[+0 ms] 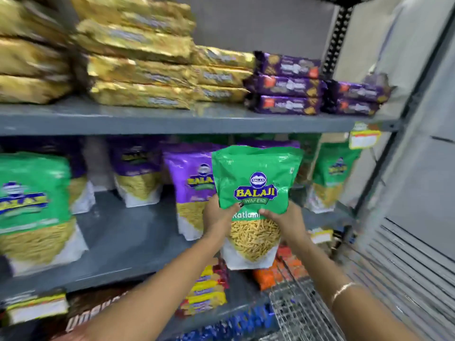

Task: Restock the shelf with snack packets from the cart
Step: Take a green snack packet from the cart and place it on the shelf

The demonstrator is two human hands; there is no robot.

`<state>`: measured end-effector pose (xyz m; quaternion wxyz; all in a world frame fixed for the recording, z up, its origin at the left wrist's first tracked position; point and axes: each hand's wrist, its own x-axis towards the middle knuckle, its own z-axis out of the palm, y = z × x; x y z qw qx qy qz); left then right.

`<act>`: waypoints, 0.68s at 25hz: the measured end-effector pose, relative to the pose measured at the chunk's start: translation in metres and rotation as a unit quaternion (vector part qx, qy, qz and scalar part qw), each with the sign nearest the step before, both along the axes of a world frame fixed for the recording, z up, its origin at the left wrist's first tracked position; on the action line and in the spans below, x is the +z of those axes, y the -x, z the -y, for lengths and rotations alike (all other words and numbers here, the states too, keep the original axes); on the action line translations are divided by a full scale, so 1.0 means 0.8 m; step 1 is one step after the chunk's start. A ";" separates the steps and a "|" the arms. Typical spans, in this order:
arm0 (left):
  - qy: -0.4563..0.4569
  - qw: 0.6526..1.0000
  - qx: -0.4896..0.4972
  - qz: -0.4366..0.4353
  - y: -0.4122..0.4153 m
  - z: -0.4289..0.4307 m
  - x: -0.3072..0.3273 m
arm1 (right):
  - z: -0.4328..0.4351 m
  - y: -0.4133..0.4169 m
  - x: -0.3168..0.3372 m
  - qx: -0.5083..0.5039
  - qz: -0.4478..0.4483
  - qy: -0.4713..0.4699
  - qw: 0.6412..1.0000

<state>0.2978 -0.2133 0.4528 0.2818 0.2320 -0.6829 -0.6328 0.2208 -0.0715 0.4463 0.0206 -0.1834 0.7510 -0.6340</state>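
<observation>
Both hands are clamped on one green packet [256,193], held upright in the air in front of the middle shelf [128,232]. The left hand [218,216] grips its left edge at about mid-height, thumb over the front; the right hand [285,219] takes the opposite edge at the same level, thumb near the printed name. The packet is not yet on the shelf; its white base hangs above the shelf's front lip.

It looks like a glossy, puffed pouch, light for its bulk I would say, with a slick film that could slide under a loose grip. The sticks inside would likely crumble if squeezed, so the side seams or the flat base seem the best holds.

A purple packet [189,183] stands just left of it and another green one [331,175] to the right, with a gap between. The wire cart [302,313] sits low right.
</observation>
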 end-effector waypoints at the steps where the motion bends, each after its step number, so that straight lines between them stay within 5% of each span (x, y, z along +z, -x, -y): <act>1: -0.002 1.000 0.018 -0.008 -0.022 0.026 0.003 | 0.030 -0.013 0.001 0.024 -0.013 0.002 1.000; 5: 0.006 0.997 0.080 -0.006 -0.099 0.124 0.005 | 0.144 -0.067 -0.001 0.091 -0.047 0.015 0.995; 11: 0.001 0.989 0.145 0.014 -0.137 0.230 0.002 | 0.287 -0.105 -0.021 0.129 0.015 0.049 0.990; 17: -0.003 0.987 0.151 0.045 -0.130 0.273 -0.047 | 0.332 -0.090 -0.070 0.150 0.036 0.020 0.988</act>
